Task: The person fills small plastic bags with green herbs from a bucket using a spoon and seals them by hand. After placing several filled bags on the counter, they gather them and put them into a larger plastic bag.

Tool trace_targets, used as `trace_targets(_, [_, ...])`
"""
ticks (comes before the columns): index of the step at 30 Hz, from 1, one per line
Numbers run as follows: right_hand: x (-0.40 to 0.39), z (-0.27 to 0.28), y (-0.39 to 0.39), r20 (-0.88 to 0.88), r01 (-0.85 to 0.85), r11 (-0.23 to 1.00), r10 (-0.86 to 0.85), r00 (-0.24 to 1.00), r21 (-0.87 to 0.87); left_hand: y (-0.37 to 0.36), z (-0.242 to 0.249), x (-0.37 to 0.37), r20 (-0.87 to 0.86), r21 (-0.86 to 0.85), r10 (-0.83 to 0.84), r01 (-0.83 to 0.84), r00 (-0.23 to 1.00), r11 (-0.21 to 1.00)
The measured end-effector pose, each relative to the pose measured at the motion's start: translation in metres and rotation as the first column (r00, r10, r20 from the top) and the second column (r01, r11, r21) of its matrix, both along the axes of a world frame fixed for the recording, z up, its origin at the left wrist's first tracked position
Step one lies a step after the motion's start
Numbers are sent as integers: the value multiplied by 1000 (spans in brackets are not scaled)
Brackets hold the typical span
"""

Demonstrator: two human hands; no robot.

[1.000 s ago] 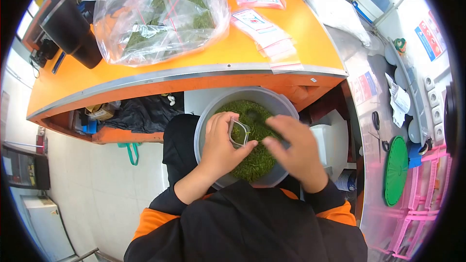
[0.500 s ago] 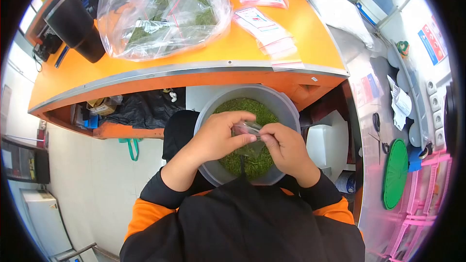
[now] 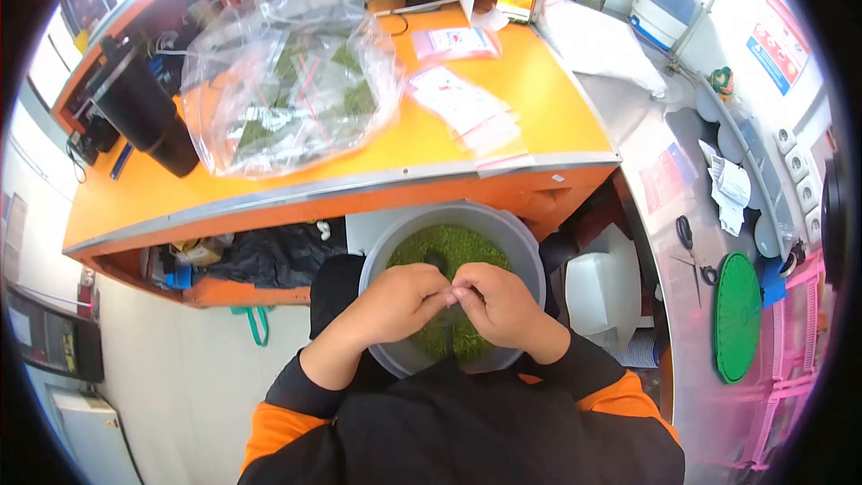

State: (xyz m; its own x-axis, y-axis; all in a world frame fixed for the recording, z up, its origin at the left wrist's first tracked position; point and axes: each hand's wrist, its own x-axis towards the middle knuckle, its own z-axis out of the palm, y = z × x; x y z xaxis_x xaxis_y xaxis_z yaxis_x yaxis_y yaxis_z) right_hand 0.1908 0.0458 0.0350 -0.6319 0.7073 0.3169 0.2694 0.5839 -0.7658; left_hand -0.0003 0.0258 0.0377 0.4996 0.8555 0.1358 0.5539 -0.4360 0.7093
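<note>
Both hands meet above a grey bucket that holds chopped green material. My left hand is closed, thumb and finger pinched together, its fingertips touching those of the other hand. My right hand is pinched in the same way. Whatever lies between the fingertips is too small and hidden to make out; no clear bag shows there. A dark rounded object rests on the green material behind the hands.
On the orange counter are a large clear bag with green-filled packets, flat plastic bags and a black tumbler. At the right lie scissors and a green lid. A white bin stands beside the bucket.
The view has tilted up, showing more of the counter's back. The hands have come together at the fingertips, and the clear bag that showed between them is no longer visible.
</note>
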Motion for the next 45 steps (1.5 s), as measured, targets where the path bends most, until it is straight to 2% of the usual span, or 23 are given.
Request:
trace_targets(1, [3,3,0,-53,35,988,-44,998,-148,2,8,-4,20,50,-30,29,999,998])
trace_targets(2, [6,10,10,-94,117,991,-110,989,63,1,19,-9,26,101,7,-10,1000,995])
trace_targets(4, [12,27,34,-217,287,851,-209,953,439,-6,47,-22,48,192,82,-90,995,977])
trace_targets(6, [18,36,61,-59,321,743,-356,932,587,-8,76,-40,112,379,301,-321,947,868])
trace_targets(7, [22,34,72,11,322,684,-435,901,654,-4,92,-48,134,491,451,-454,883,743])
trace_targets(8, [26,27,81,45,315,666,-463,885,676,-2,115,-50,249,339,633,-678,733,652])
trace_targets(9, [28,18,92,73,305,647,-489,869,699,14,128,-71,117,372,802,-774,586,512])
trace_targets(11, [31,10,107,35,332,635,-492,870,697,45,140,-107,281,473,793,-797,540,375])
trace_targets(14, [35,2,109,-148,413,662,-419,896,626,66,120,-150,129,764,872,-608,472,216])
trace_targets(15, [35,4,107,-221,447,658,-401,889,606,58,118,-145,68,802,841,-531,537,275])
trace_targets(17, [33,6,91,-299,474,680,-368,880,559,42,108,-115,114,844,717,-447,688,296])
trace_targets(19, [27,12,61,-295,441,727,-330,897,526,10,96,-70,99,680,577,-479,811,555])
trace_targets(21, [19,15,23,-22,174,906,-179,984,386,-7,83,-29,-19,554,350,-282,936,784])
trace_targets(23, [17,11,3,112,-64,980,43,993,188,-16,58,-3,-123,378,172,-114,977,919])
trace_targets(24, [19,13,0,133,-83,982,60,989,171,-16,43,5,-163,286,114,-64,980,956])
trace_targets(27, [30,18,-4,172,-85,992,67,983,98,-12,21,17,-329,70,-11,36,944,997])
trace_targets(30, [42,9,-1,254,-123,991,134,958,-58,-9,14,19,-142,-51,-147,141,979,989])
trace_targets(34, [45,-2,0,341,-146,986,110,933,82,-3,11,18,-30,-100,-257,253,966,962])
trace_targets(36, [42,-6,1,364,-132,985,84,928,110,6,3,22,-237,-129,-264,239,935,962])
trace_targets(37, [38,-11,2,270,-46,993,14,963,112,11,2,24,-337,-138,-261,227,905,964])
trace_targets(39, [33,-19,5,73,116,988,-124,990,98,18,8,22,-391,-161,-250,201,886,966])
trace_targets(42, [38,-15,5,116,189,969,-208,971,159,22,12,21,-419,-125,-209,171,884,977])
trace_targets(45, [30,-23,-1,43,-37,964,50,998,-265,15,-1,25,-316,-99,-225,204,922,974])
